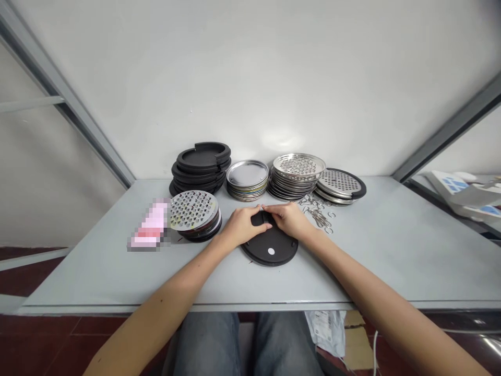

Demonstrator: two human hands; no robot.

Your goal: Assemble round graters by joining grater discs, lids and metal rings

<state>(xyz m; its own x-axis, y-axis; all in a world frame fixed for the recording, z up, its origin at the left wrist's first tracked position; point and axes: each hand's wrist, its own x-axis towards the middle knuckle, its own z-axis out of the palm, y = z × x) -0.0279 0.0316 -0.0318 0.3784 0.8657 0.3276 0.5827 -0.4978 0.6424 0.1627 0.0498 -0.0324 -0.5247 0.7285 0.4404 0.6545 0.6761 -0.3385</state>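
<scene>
A round black disc (270, 246) with a small white dot lies flat on the grey table (391, 245) in front of me. Both hands rest on its far edge. My left hand (243, 225) is curled over the rim, fingers closed on it. My right hand (289, 218) pinches a small metal piece (261, 208) at the same edge, where the fingertips of both hands meet. A loose pile of metal rings and clips (318, 214) lies just right of my right hand.
Along the back stand a stack of black rings (201, 167), a stack of plain metal discs (247, 179), a stack of perforated metal discs (298, 175) and a perforated disc in a black rim (340, 185). A grater-disc stack (194, 214) and a blurred pink item (151, 230) lie left.
</scene>
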